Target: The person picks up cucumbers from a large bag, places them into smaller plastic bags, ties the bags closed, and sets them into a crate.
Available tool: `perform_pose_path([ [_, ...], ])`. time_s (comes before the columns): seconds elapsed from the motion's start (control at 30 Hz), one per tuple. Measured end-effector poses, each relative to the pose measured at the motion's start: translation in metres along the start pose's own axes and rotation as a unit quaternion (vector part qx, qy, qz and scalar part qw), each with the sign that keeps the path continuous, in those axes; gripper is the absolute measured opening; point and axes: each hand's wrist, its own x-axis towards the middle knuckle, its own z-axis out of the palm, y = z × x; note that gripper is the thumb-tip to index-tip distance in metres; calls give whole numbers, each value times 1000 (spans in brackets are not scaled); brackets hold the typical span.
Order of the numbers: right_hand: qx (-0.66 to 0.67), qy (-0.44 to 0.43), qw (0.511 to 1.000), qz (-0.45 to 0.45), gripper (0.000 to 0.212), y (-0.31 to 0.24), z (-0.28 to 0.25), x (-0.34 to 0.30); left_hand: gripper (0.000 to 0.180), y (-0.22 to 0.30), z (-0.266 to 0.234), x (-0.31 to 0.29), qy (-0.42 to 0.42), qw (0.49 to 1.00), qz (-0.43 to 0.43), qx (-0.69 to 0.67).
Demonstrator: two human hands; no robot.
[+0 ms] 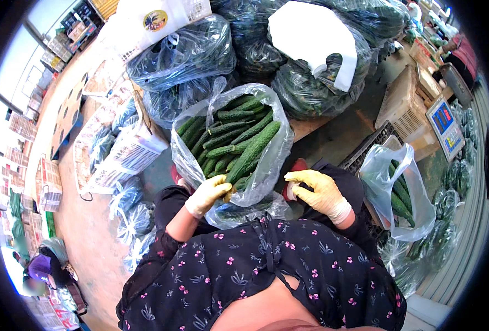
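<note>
A clear plastic bag [285,157] full of long dark green cucumbers [229,128] stands open in front of me, between my knees. My left hand [210,196], in a yellow-and-white glove, is closed round the near end of one large cucumber [255,151]. That cucumber lies slantwise over the others, its far end pointing up and to the right. Just right of the bag is my right hand [320,194], gloved the same way. Its fingers are loosely bent, thumb apart from them, and I see nothing in it.
Right of me, a thin carrier bag [382,179] holds a few cucumbers, with a digital scale [445,128] and crate [410,105] beyond. Full bags [184,55] are piled ahead, a white plastic sheet [310,38] on top. At left stands a white basket [129,160] of bagged goods.
</note>
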Motion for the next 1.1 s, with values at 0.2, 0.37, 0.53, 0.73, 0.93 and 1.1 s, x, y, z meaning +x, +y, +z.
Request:
perform_pose_path([
  [0.2, -194, 141, 938, -252, 52, -57, -18, -7, 28, 71, 52, -37, -55, 994, 51, 73],
  [0.37, -419, 230, 858, -189, 52, -62, -57, -46, 26, 132, 131, -12, -232, 941, 65, 238],
  [0.53, -306, 383, 862, -129, 41, -61, -125, -143, 40, 162, 216, 46, -255, 944, 151, 148],
  [0.73, -55, 444, 891, -80, 35, -20, -185, -219, 66, 131, 340, 172, -66, 863, 281, 414],
  [0.93, -229, 304, 925, -14, 45, 57, -229, -200, 20, 141, 391, 199, -193, 972, 131, 42],
  [1.1, -403, 236, 847, 254, 53, 130, -259, -194, 18, 157, 390, 180, -193, 966, 163, 48],
])
